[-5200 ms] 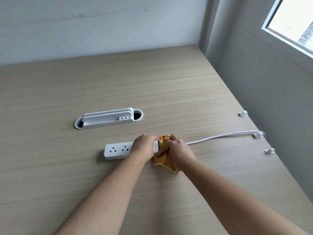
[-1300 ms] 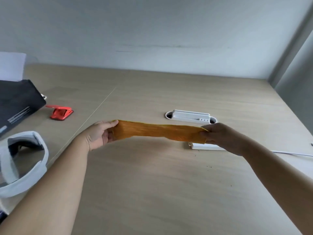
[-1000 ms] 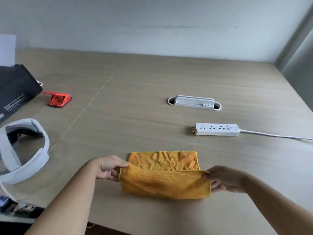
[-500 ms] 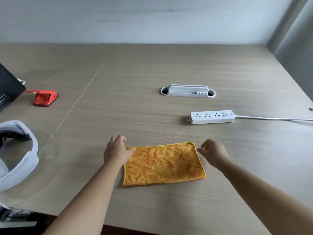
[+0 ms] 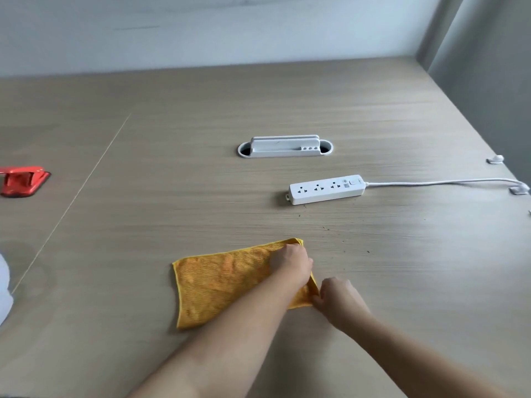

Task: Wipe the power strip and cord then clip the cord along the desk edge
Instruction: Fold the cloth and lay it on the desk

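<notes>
Near the front of the counter [image 5: 172,196] an orange cloth [image 5: 224,282] lies flat, folded to a rectangle. Left hand [image 5: 291,264] reaches across it, fingers curled down and gripping the far right corner. Right hand [image 5: 339,303] sits just beside the near right corner, fingers [image 5: 317,297] pinching that corner; the cloth's right edge is slightly raised between the two hands. Power strip [image 5: 326,189] lies farther back and to the right, well apart from the cloth, sockets up. Its cord [image 5: 431,183] runs right to a white clip [image 5: 518,191] at the counter's right edge; a second clip [image 5: 494,160] sits beyond it. White cable port [image 5: 284,146] behind the strip. Red object [image 5: 21,180] at far left.
</notes>
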{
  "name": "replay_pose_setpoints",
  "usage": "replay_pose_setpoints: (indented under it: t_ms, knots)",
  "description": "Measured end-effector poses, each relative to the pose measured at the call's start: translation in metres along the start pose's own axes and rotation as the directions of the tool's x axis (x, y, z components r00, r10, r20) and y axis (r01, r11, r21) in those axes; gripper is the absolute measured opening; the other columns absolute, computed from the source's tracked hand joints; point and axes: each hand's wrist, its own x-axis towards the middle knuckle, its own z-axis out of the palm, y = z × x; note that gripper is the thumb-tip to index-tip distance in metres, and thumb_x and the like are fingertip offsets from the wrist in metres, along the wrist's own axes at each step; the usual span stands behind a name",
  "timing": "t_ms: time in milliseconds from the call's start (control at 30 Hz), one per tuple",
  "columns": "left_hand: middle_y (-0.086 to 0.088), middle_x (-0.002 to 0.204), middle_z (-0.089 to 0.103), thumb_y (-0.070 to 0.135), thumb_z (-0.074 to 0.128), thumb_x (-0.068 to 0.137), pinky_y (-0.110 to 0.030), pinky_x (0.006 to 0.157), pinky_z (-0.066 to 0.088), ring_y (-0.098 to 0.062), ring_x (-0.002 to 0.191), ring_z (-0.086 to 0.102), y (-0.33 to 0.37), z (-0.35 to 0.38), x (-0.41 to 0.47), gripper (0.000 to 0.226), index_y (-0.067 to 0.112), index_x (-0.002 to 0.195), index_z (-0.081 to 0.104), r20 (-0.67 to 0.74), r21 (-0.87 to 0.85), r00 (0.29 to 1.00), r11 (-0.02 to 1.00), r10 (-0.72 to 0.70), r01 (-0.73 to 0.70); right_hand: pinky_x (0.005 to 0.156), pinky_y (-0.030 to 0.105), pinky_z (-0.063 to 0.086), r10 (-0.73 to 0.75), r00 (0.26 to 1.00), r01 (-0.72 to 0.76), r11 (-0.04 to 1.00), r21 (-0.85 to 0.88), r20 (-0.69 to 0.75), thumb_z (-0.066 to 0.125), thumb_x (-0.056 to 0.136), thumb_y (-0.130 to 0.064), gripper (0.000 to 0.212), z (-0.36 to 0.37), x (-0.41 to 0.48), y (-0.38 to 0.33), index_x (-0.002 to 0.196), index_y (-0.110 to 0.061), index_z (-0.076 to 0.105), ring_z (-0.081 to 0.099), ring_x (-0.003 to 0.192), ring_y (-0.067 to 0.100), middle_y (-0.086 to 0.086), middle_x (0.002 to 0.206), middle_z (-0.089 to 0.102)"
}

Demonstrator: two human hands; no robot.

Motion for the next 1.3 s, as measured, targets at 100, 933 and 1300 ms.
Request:
replay_pose_setpoints:
  t_ms: [100, 933, 1300]
  knots:
    - [-0.01, 0.11, 0.067, 0.018, 0.048, 0.09, -0.033, 0.073, 0.048, -0.03, 0.102, 0.063, 0.002, -0.002, 0.001, 0.022, 0.007, 0.099, 0.065, 0.007, -0.027, 1.0, 1.0, -0.012, 0.012, 0.053, 0.03, 0.044, -0.022, 1.0, 0.022, 0.998, 0.065, -0.001, 0.057, 0.079, -0.026, 0.023, -0.008, -0.005, -0.001, 0.074, -0.004, 0.062, 0.059, 0.063, 0.026, 0.008, 0.073, 0.063]
    - [-0.012, 0.116, 0.06, 0.051, 0.064, 0.076, -0.037, 0.08, 0.049, -0.033, 0.109, 0.059, -0.233, -0.04, -0.033, 0.054, 0.012, 0.107, 0.044, -0.159, -0.309, 0.856, 0.849, -0.491, 0.429, 0.058, 0.028, 0.045, -0.236, 0.972, 0.234, 0.939, 0.252, -0.024, 0.056, 0.083, -0.032, 0.013, 0.015, 0.017, -0.132, 0.085, -0.02, 0.061, 0.056, 0.062, 0.015, -0.005, 0.071, 0.063]
    - [-0.011, 0.125, 0.06, 0.044, 0.044, 0.093, -0.038, 0.089, 0.046, -0.032, 0.115, 0.056, -0.191, -0.033, -0.032, 0.044, 0.012, 0.123, 0.047, -0.18, -0.438, 0.89, 0.844, -0.42, 0.31, 0.061, 0.029, 0.038, -0.282, 0.958, 0.251, 0.915, 0.316, 0.054, 0.052, 0.081, -0.017, 0.006, 0.018, 0.047, -0.13, 0.082, -0.015, 0.048, 0.052, 0.075, 0.024, 0.005, 0.085, 0.059]
